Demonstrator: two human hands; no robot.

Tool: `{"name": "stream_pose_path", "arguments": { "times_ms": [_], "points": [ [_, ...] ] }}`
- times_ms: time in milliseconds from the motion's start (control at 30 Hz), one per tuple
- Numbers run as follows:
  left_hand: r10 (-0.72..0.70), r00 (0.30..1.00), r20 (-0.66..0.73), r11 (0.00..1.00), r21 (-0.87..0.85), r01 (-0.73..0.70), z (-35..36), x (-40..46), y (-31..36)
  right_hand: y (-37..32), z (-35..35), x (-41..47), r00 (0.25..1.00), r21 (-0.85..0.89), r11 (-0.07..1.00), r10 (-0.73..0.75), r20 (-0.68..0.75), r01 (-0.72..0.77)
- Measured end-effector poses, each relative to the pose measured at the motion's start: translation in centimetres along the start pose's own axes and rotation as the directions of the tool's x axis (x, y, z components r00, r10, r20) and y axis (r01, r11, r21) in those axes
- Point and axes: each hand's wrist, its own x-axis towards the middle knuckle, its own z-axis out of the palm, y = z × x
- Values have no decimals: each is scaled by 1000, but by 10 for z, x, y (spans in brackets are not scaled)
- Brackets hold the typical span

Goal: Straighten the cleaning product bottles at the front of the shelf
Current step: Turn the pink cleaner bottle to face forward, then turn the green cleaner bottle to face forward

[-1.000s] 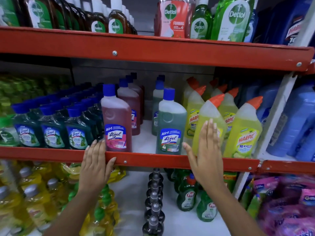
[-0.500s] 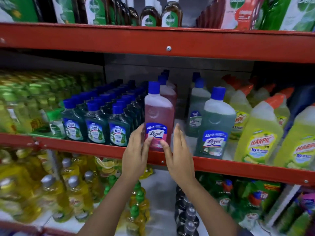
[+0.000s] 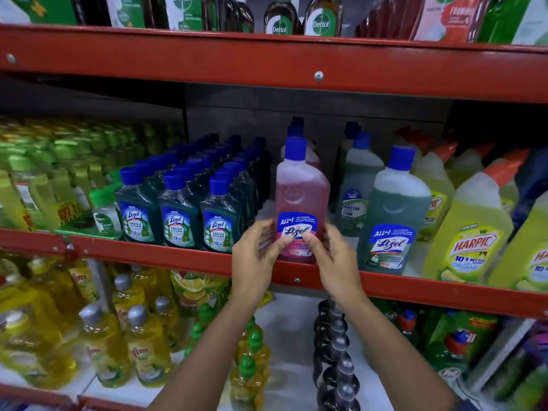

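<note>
Pink Lizol bottle (image 3: pixel 301 203) upright at shelf (image 3: pixel 178 256) front edge, between both hands. Left hand (image 3: pixel 255 256) and right hand (image 3: pixel 332 256) clasp its lower sides, thumbs on label, likely to square label forward.

A translucent pink plastic bottle (image 3: pixel 301 200) has a royal-blue cap and a blue label with white lettering above a pink band. To its left stand dark teal plastic bottles (image 3: pixel 178 221) with blue caps and blue-and-green labels; to its right are a grey-green plastic bottle (image 3: pixel 396 212) with a blue cap and a lime-yellow plastic bottle (image 3: pixel 471 232) with an orange cap and red lettering. The metal shelf edge (image 3: pixel 154 253) is red-orange.
</note>
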Motion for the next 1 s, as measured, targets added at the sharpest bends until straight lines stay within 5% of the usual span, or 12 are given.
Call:
{"name": "stream_pose_path", "arguments": {
  "times_ms": [267,367,500,633,833,1000],
  "points": [
    [8,1000,-22,1000,12,-8,1,-4,3,-3,-2,-3,1000,5,1000,-1,29,0],
    [77,987,-141,991,120,-60,7,-15,8,-4,-7,-13,999,24,999,-40,9,39],
    [252,932,-260,956,214,-199,31,-34,25,-5,-32,-36,911,-64,979,-203,-358,193],
    [250,968,-5,954,173,-246,68,-37,39,4,-74,-40,791,-192,957,-288,-539,218],
    [-18,977,212,996,89,-1,102,-20,34,34,-94,-26,955,-49,999,3,-296,-18],
    [-20,990,139,994,106,5,89,-18,25,33,-86,-21,987,-13,999,41,-158,-44]
  ]
}}
